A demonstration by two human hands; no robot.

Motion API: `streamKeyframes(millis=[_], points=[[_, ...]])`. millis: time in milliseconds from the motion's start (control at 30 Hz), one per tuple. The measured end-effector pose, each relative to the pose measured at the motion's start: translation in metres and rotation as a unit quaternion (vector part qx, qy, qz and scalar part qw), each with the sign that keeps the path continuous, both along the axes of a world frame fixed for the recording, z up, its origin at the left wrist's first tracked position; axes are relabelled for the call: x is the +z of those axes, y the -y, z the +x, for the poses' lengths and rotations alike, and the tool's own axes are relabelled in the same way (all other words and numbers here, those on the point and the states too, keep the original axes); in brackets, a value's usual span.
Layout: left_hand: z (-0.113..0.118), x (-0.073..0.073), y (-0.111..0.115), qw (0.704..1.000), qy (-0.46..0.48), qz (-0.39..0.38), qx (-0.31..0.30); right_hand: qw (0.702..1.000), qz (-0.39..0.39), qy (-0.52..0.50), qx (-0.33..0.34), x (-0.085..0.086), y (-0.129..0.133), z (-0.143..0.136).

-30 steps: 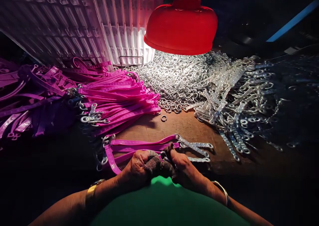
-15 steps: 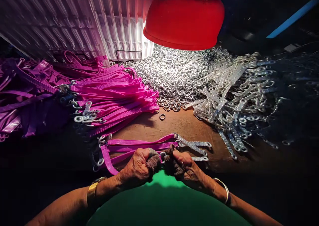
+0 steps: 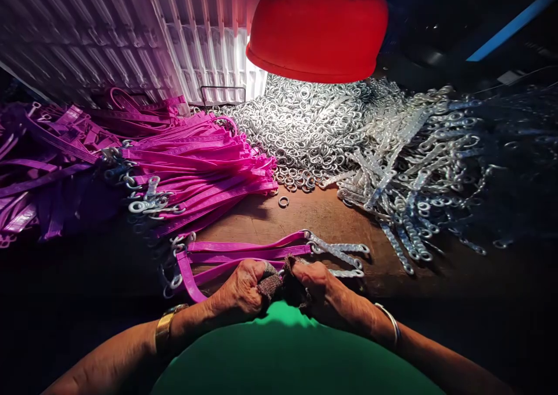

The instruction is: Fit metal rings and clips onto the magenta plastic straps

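Observation:
My left hand and my right hand are closed and almost meet at the table's near edge. Dark knitted covers wrap some of the fingers. Both hands pinch a small metal ring, mostly hidden by the fingers, at the end of a pink strap. More pink straps lie just beyond, joined to several twisted silver metal links on the right. At their left end, a pink cross strap and metal rings hang together.
One loose open ring lies on the wooden table. A bundle of pink straps is at left, a heap of metal rings behind, and piled twisted links at right. A red lamp shade hangs low above.
My right hand has moved slightly left and turned inward, closer to my left hand. The ring between them is now more covered. The view has shifted slightly.

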State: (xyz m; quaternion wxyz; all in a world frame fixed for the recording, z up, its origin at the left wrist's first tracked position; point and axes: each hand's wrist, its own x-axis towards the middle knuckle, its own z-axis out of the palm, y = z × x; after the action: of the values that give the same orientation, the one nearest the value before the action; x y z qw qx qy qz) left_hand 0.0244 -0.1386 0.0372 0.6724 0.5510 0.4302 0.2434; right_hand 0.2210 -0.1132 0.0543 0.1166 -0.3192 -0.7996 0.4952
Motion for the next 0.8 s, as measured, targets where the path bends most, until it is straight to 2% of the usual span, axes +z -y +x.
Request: streamKeyframes(millis=[133,233,400,500,567,667,700,800], points=[[-0.001,0.001,0.0,1.0,0.018,-0.018,0.008,0.999,-0.041,0.002,0.025,0.016,-0.005,-0.004],[-0.001,0.003,-0.002,0.999,0.017,-0.047,0.019,0.998,-0.057,0.0,0.039,0.02,-0.007,-0.003],[0.0,0.007,-0.005,0.991,0.019,-0.123,0.054,0.999,-0.013,0.007,0.052,0.016,-0.015,0.004],[0.003,0.007,-0.011,0.991,0.022,-0.125,0.053,0.998,0.026,0.019,0.053,0.013,-0.018,0.008],[0.009,0.004,-0.017,0.997,0.0,-0.066,0.05,0.996,0.062,0.053,0.034,0.009,-0.017,0.013],[0.021,-0.012,-0.03,0.99,-0.082,0.114,0.008,0.984,0.128,0.12,-0.013,-0.003,-0.016,0.027],[0.026,-0.021,-0.034,0.975,-0.12,0.185,-0.012,0.979,0.151,0.135,-0.019,-0.007,-0.017,0.034],[0.039,-0.047,-0.042,0.904,-0.207,0.373,-0.033,0.958,0.232,0.166,-0.039,-0.016,-0.03,0.054]])
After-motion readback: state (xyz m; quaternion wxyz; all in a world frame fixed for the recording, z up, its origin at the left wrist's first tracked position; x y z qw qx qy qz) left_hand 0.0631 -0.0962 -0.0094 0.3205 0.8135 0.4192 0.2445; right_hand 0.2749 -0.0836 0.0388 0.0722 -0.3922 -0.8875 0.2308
